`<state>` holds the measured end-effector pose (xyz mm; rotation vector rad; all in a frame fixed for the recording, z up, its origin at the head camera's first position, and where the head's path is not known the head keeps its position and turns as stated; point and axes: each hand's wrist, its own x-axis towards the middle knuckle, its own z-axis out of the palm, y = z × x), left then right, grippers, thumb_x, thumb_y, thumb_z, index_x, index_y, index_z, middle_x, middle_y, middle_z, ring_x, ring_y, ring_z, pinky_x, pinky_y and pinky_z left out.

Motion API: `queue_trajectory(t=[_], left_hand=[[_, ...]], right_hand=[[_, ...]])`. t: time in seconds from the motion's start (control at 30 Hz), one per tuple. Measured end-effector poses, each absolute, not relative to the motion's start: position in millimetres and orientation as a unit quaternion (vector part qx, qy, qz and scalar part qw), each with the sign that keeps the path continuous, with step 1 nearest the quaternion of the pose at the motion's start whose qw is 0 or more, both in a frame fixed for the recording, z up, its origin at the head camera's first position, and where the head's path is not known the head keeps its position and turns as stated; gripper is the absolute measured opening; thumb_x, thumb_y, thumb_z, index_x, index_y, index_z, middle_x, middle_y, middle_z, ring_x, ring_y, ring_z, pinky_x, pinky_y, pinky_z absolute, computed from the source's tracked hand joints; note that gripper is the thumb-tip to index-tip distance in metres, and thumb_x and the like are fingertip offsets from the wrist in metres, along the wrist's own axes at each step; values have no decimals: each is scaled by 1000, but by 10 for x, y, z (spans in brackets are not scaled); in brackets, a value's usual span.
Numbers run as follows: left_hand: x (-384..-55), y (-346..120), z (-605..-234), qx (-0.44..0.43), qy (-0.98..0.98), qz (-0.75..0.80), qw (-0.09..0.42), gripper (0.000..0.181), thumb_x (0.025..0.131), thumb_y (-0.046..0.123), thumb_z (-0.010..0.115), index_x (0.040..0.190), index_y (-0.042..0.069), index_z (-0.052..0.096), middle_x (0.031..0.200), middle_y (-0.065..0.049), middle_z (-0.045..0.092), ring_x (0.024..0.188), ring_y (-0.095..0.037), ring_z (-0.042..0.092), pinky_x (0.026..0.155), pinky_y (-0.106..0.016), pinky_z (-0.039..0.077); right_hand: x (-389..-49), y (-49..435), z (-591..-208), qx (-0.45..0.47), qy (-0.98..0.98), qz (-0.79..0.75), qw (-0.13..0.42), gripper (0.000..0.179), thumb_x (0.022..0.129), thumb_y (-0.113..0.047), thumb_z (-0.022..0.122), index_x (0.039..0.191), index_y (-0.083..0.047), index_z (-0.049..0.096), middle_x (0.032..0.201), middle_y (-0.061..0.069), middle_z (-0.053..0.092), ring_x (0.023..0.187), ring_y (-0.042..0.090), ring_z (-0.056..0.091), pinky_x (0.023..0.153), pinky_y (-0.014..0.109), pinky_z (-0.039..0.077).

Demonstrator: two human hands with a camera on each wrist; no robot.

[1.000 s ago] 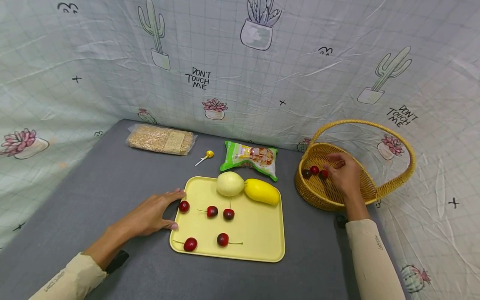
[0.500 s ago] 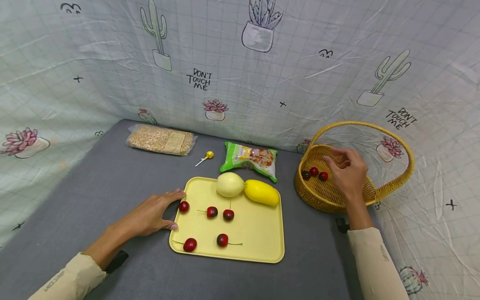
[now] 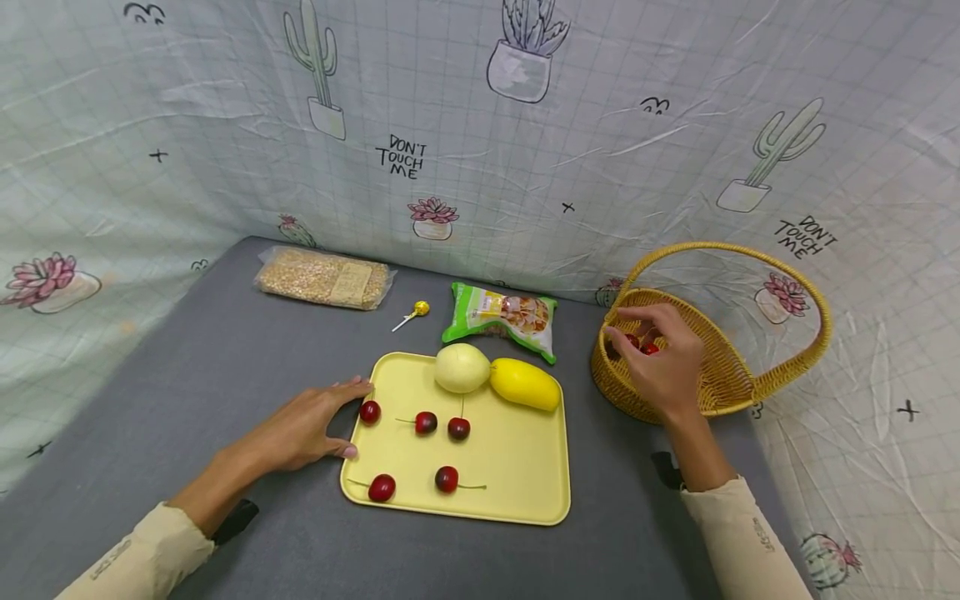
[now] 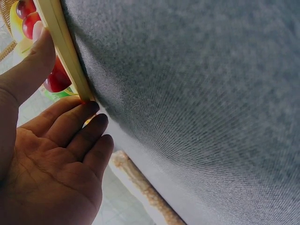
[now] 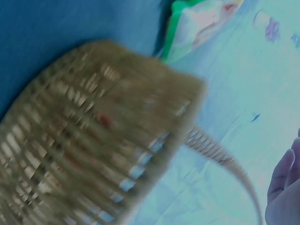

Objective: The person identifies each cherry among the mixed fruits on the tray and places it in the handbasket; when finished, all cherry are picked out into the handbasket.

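My left hand rests at the left edge of a yellow tray. In the left wrist view its thumb lies over the rim and the other fingertips touch the rim further along. Several stemmed cherries lie spread on the tray. Along its back edge sit a pale round fruit and a yellow oblong fruit. Over the wicker basket on the right, my right hand reaches down with thumb and fingers curved apart. Cherries inside the basket are partly hidden by this hand.
Behind the tray lie a green and white snack packet and a yellow lollipop. A clear bag of grains is at the back left. The tall basket handle arches up on the right, close to the patterned cloth backdrop.
My right hand first drew slightly back from the cherries in the basket, then moved left and forward over them. My left hand and the tray stay in place.
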<state>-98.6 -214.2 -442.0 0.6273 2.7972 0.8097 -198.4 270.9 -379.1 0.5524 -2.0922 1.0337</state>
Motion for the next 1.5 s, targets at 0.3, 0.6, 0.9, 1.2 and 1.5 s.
queue_trajectory(t=[0.3,0.6,0.9,1.2,1.5], left_hand=[[-992,-2139,-4426,214,936,271,68,88,80,24,94,155,3,53,160,-30,49,145,-51,51,112,-69,45],[-969,-2140,-4421,212,937,269,75,87,84,24,91,157,3,50,161,-31,47,146,-52,49,113,-70,44],[-909,-2126,-4436,206,931,293,75,83,88,21,87,158,4,46,157,-34,50,139,-56,54,110,-70,46],[-889,-2133,-4443,189,915,345,89,81,89,17,86,157,4,45,155,-28,55,149,-54,43,114,-72,40],[-891,-2120,-4494,171,909,367,95,82,89,16,86,159,4,44,157,-24,54,154,-54,34,118,-72,35]], right_hand=[[-1740,2359,-3786,289,-811,402,311,34,77,4,92,108,-7,82,93,10,73,71,12,52,67,16,45],[-1560,2082,-3860,335,-823,396,231,34,79,-5,93,110,-13,81,99,3,74,76,13,56,68,25,49],[-1403,1767,-3941,376,-849,346,132,32,83,-16,93,112,-16,79,104,2,75,79,16,61,66,35,55],[-1296,1449,-4014,348,-894,282,-8,34,90,-26,88,121,-19,76,112,0,77,87,16,66,73,25,54],[-1272,1219,-4096,311,-926,209,-48,34,88,-29,90,118,-20,78,109,-1,75,103,17,66,77,33,54]])
